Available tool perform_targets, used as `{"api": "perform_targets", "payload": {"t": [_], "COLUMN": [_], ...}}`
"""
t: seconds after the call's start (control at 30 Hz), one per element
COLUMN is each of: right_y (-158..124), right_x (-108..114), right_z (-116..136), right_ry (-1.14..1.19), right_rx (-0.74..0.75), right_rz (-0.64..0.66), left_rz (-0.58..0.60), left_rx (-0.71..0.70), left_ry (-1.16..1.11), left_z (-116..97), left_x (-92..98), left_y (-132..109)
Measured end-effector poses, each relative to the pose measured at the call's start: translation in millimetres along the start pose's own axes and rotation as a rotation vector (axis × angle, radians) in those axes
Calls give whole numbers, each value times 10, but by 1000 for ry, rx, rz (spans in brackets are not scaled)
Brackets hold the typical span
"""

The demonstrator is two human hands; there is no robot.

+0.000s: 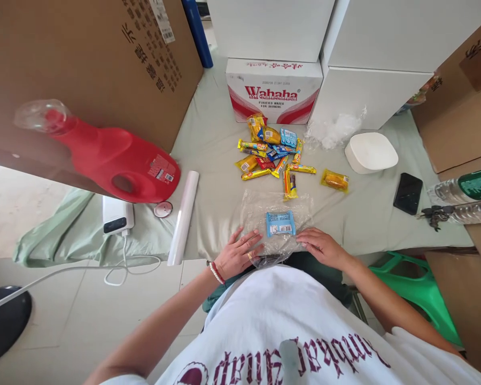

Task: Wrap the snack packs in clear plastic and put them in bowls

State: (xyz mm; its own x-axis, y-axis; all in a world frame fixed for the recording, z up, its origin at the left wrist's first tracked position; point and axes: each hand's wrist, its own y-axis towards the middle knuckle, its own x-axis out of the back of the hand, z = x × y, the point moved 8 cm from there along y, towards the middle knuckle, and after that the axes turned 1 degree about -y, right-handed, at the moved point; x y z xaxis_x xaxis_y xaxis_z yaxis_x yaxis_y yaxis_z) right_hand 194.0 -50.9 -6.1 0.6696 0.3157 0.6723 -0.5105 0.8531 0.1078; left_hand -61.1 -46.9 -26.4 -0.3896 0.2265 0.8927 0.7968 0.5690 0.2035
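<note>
1. Here at the near edge of the table [220,155], one blue packet [280,223] lies amid clear film [253,208], between two hands; on the film or inside it, I can't tell.
2. The left hand [242,251] has fingers loosely spread, resting on the film's near left part. The right hand [321,246] sits just right of the packet, fingers close together; whether it pinches film, I can't tell.
3. Doing this well, I'd say, calls for light, even fingers either side, keeping the packet centred and the thin film from bunching or tearing.
4. Now the count! On the far side, a heap of snacks [274,152] overlaps too much to number; one yellow packet [335,181] lies alone, right of it.
5. Over right: one bowl [371,153], one phone [408,193], two bottles [479,185]. Over left: one red jug [142,155], one white roll [183,218].
</note>
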Motion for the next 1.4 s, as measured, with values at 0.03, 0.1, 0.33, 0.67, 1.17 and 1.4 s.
{"api": "perform_targets", "payload": {"t": [0.03, 0.1, 0.33, 0.67, 1.17, 1.4], "right_y": [45, 111, 396, 1546, 737, 709], "right_x": [42, 130, 439, 284, -309, -531], "right_z": [-12, -80, -543, -246, 236, 132], "right_ry": [33, 94, -189, -621, -486, -490], "right_rx": [-27, -105, -472, -356, 65, 17], "right_rz": [18, 42, 129, 166, 211, 144], "left_rz": [-90, -247, -424, -610, -191, -715], "left_rx": [14, 104, 817, 556, 385, 761], "left_ry": [-75, -234, -15, 211, -6, -307], "left_z": [-9, 65, 761, 184, -3, 547], "left_x": [29, 90, 183, 418, -122, 190], "left_y": [21, 78, 258, 238, 688, 188]}}
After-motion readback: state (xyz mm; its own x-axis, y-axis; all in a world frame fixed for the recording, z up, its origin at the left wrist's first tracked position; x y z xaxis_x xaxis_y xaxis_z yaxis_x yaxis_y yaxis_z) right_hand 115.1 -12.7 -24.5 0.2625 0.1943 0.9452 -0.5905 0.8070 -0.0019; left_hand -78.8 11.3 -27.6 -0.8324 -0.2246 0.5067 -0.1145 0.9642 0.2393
